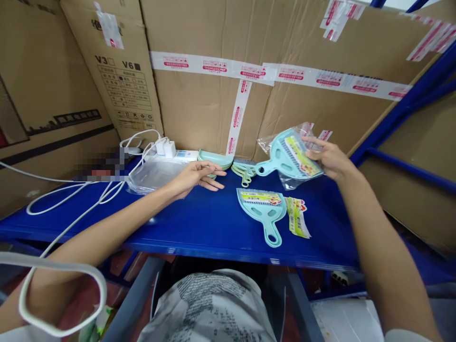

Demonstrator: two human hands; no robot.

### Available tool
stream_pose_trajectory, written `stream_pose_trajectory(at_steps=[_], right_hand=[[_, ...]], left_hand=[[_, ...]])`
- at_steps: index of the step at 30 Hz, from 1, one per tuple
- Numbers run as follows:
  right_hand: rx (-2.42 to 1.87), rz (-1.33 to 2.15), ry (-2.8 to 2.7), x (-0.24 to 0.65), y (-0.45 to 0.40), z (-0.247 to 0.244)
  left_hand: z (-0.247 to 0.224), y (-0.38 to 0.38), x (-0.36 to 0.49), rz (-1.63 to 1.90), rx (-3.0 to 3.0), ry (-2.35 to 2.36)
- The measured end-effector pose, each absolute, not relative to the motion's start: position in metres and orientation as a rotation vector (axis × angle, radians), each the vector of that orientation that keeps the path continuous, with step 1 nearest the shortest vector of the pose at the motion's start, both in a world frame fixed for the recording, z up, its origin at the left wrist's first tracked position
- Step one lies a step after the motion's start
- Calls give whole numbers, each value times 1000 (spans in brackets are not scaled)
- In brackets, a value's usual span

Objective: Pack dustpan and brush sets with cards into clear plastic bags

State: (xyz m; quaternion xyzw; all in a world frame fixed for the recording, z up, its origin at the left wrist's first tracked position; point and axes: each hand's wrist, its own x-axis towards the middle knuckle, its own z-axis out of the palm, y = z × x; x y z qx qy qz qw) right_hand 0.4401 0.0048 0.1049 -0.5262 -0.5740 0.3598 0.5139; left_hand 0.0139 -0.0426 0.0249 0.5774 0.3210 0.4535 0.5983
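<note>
Brown cardboard (pixel 199 109) walls in the far side from 10 to 2 o'clock, flat panels seamed with glossy white-and-red tape (pixel 210 65). Blue metal frame bars (pixel 409 102) slant down at 3 o'clock, bounding the space beside the right arm. At 6 o'clock runs the straight front edge of a smooth blue table (pixel 206 223); a strip of its surface lies between that edge and the left hand (pixel 194 176), at 9 o'clock near the dial's centre. That hand is released, fingers loosely spread; whether the fingertips touch anything, I cannot tell.

At 3 o'clock the right hand (pixel 329 156) grasps the bagged dustpan (pixel 280 154) by its wide end, raised above the table, handle toward 9. Crinkled clear film surrounds the pale turquoise plastic and its printed label.

Another dustpan (pixel 261 216) lies at 4 to 5 o'clock, fan-shaped, bristles along its wide edge, ring-ended handle toward the front edge. Just beside it is 1 printed card (pixel 298 217). Stacked pale green dustpans (pixel 213 158) and small brushes (pixel 244 168) sit near 12, clear plastic bags (pixel 156 175) at 9. White cable (pixel 53 261) loops rounded at 8.
</note>
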Motion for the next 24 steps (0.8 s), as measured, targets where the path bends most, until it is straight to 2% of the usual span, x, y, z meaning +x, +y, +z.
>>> stream_pose_trajectory(at_steps=[6, 13, 19, 24], right_hand=[[-1568, 756, -1649, 505, 62, 100], [-1729, 329, -2040, 484, 113, 55], [-1725, 206, -2207, 455, 115, 22], [-1686, 247, -2383, 451, 92, 28]], left_hand=[[18, -36, 15, 1034, 1342, 799], [15, -32, 16, 1029, 1370, 839], [15, -29, 14, 1038, 1374, 847], [12, -27, 13, 1039, 1409, 819]])
